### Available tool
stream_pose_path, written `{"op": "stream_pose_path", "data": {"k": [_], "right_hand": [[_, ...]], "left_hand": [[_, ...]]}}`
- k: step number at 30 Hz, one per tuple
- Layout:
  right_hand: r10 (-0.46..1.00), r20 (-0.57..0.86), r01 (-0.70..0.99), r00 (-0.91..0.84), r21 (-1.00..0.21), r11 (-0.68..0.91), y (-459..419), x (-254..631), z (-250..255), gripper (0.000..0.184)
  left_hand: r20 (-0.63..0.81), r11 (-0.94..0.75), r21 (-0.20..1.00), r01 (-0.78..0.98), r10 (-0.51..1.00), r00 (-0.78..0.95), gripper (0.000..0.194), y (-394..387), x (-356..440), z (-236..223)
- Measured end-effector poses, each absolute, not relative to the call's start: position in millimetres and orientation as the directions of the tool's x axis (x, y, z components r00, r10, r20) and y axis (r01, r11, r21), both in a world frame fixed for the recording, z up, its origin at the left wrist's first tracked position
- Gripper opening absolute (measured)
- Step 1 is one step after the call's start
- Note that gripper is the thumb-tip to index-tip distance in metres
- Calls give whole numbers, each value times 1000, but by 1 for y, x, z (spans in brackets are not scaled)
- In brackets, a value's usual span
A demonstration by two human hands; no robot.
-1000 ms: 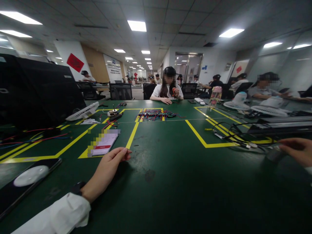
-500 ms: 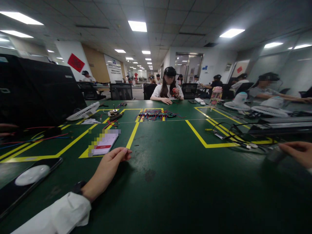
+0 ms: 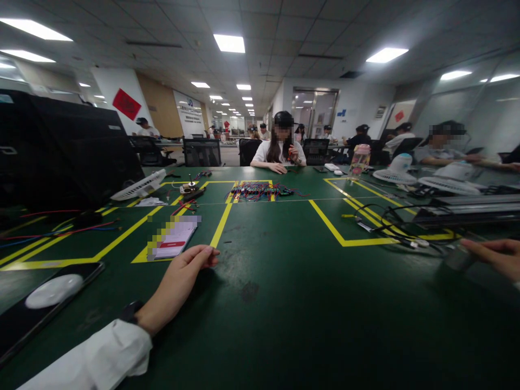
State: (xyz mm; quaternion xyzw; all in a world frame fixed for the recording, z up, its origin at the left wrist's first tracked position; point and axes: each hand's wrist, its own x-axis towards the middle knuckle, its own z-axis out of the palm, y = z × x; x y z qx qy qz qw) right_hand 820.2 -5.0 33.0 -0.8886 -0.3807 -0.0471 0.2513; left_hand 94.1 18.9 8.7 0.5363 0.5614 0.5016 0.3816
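Note:
My left hand [image 3: 193, 265] rests on the green table [image 3: 284, 325], fingers curled in and thumb against the index finger. Nothing shows between the visible fingertips. Just beyond it lies a phone or card-like sheet with a white and red face [image 3: 179, 238], partly blurred out. At the right edge my right hand [image 3: 493, 257] is partly cut off by the frame. Its thumb and fingers close on a small grey, metal-looking cylinder [image 3: 460, 258] at table level. Black cables [image 3: 390, 222] lie just beyond that hand.
A dark phone [image 3: 83, 271] with a white oval case [image 3: 54, 291] lies at left. Wired circuit boards [image 3: 260, 190], a small motor-like part [image 3: 189, 188], white fans [image 3: 400, 169] and a bottle [image 3: 359, 161] stand farther back. A co-worker [image 3: 280, 146] sits opposite; a black computer case [image 3: 69, 151] stands left.
My right hand and the grey cylinder have shifted slightly left. My left hand stays put. Another person's hand at the far left edge is gone, and the co-worker opposite has moved a raised hand slightly.

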Motion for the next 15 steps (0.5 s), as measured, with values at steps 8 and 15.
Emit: {"op": "stream_pose_path", "data": {"k": [8, 15], "right_hand": [[631, 185, 617, 754, -528, -583, -20, 787, 39, 50], [618, 248, 504, 746, -816, -282, -19, 762, 9, 90]], "left_hand": [[106, -79, 977, 198, 986, -129, 36, 20, 94, 8], [94, -77, 983, 170, 991, -98, 39, 19, 85, 4]]}}
